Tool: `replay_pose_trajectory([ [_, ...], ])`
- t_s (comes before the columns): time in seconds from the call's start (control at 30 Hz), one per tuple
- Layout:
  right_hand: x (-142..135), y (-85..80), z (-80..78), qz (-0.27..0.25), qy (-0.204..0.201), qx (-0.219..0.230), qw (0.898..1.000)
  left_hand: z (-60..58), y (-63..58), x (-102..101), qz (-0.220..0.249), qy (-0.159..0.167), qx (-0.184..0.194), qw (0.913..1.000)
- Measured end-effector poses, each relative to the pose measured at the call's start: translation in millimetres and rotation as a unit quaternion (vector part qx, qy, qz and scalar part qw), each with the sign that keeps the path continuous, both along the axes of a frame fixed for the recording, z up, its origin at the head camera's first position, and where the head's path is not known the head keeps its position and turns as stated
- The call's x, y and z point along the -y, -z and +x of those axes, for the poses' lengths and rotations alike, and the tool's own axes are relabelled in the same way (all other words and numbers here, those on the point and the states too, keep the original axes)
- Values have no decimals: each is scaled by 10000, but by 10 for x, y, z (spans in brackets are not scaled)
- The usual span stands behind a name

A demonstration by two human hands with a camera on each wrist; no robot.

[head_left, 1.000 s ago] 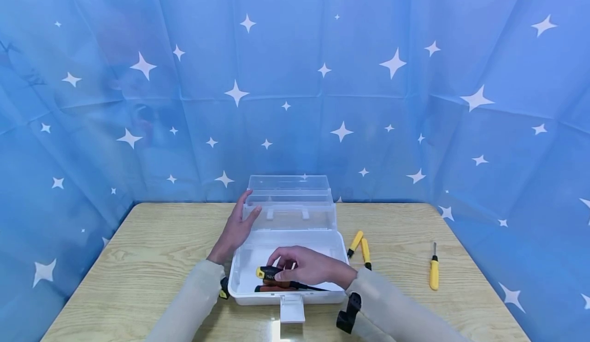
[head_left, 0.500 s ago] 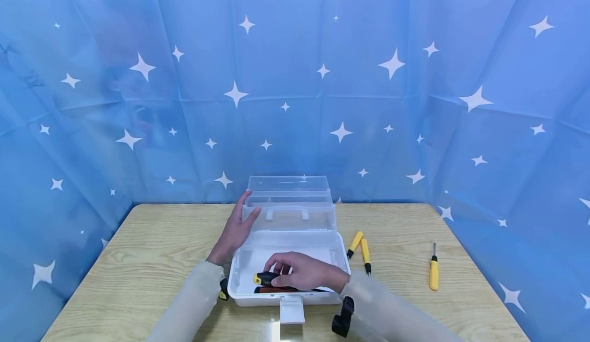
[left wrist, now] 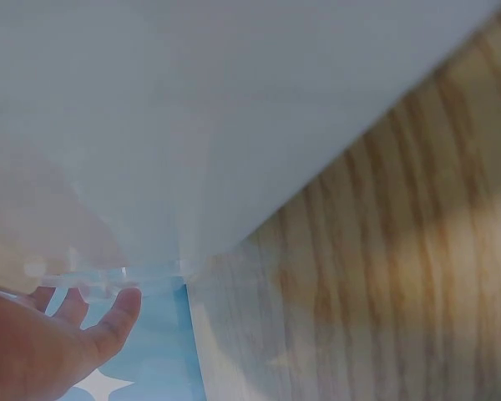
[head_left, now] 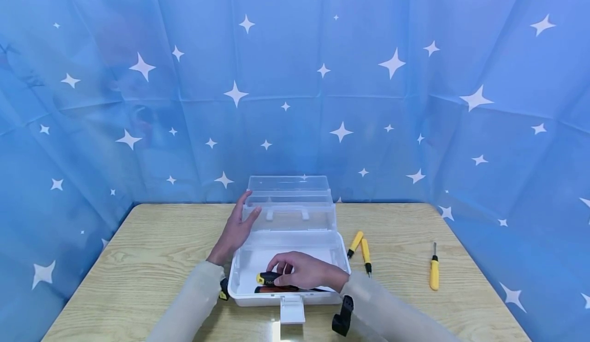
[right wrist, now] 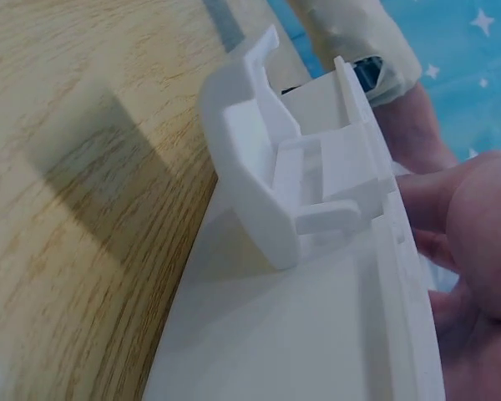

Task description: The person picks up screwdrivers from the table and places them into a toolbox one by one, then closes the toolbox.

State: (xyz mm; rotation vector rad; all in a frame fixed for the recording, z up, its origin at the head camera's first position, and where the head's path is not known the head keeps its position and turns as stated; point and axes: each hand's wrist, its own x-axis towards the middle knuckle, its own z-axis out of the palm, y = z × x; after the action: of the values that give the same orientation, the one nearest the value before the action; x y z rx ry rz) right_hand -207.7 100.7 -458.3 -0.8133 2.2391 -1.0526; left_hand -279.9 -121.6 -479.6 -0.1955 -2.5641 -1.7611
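A white plastic toolbox [head_left: 233, 280] stands on the table, its clear lid [head_left: 290, 220] tipped up at the back. My left hand [head_left: 234, 237] rests on the lid's left edge with fingers extended; the left wrist view shows its fingertips [left wrist: 127, 302] at that edge. Inside the box, my right hand [head_left: 308, 271] pinches a screwdriver by its black-and-yellow handle [head_left: 267, 279], which points left. A red-handled tool [head_left: 273, 290] lies just in front of it, along the front wall. In the right wrist view, that wall hides part of my right hand [right wrist: 476, 242] and the screwdriver.
The white front latch [head_left: 292, 310] hangs down over the table [head_left: 152, 260]. Right of the box lie two yellow handles [head_left: 355, 241] close together, and a yellow screwdriver [head_left: 434, 273] lies farther right. A blue curtain [head_left: 295, 101] with white stars closes off the back.
My right hand has come down slightly towards the front of the box with the screwdriver, close over the red-handled tool. My left hand has stayed at the lid.
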Motion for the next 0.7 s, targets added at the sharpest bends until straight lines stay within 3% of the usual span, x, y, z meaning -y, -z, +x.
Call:
replay_pose_trajectory([
  [0.43, -14, 80, 2, -9, 6, 29, 10000, -18, 6, -5, -33, 12, -100, 9999],
  [0.7, -5, 92, 20, -88, 124, 118, 9998, 9, -11, -9, 9, -26, 95, 10000],
])
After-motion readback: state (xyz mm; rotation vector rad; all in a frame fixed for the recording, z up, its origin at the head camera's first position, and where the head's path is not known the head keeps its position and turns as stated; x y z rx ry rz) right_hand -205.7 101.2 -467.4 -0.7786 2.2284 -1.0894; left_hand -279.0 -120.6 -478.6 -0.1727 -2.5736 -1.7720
